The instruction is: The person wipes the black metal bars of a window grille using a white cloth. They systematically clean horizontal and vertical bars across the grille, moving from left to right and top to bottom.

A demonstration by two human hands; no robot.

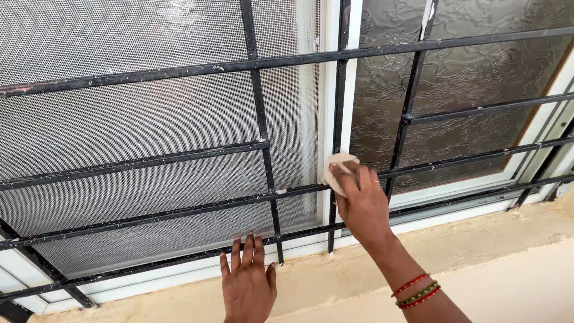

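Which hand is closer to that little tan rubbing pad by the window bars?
The right hand. Its fingers press the tan pad against the white window frame, between the black bars. The left hand rests flat on the sill, lower down and to the pad's left.

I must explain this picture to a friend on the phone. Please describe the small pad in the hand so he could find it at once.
Start at the window with the black metal grille, mesh on its left half and patterned glass on its right. Where the halves meet runs a white frame. The right hand presses a small beige pad there, the only soft, tan thing among the bars.
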